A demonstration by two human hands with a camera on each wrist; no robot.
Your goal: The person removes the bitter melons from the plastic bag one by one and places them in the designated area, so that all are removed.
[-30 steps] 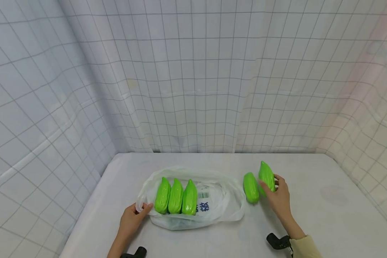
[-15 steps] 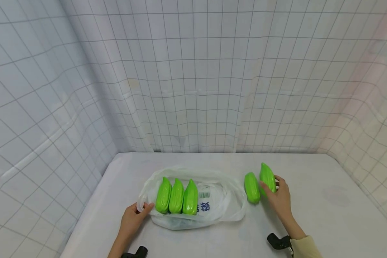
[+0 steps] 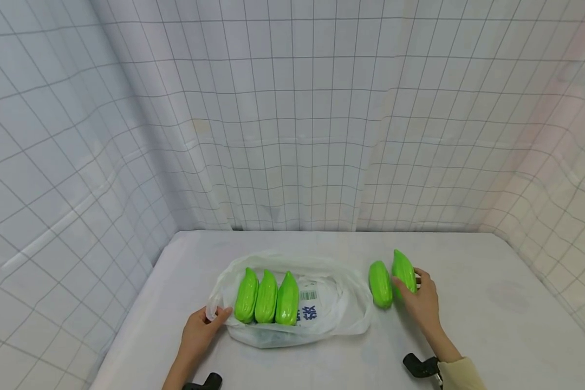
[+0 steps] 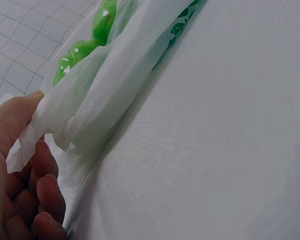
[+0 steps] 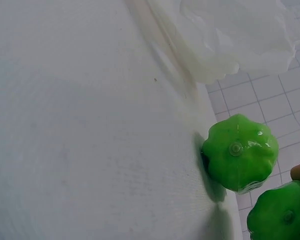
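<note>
A plastic bag (image 3: 353, 310) is pinched by the left grip (image 3: 198, 331), a green gourd (image 3: 402, 270) by the right grip (image 3: 423, 302).

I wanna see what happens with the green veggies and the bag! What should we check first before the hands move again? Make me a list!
1. Left hand holds the bag by its edge: ok.
2. Right hand grips a veggie: ok.
3. The bag's mouth is open: ok, the three veggies inside show through it.
4. There's bare space beside those three: ok, on their right.
5. The gripped veggie isn't touching the loose veggie beside it: cannot tell, they're very close.
6. All five veggies are in the bag: not ok, two are outside.
</note>
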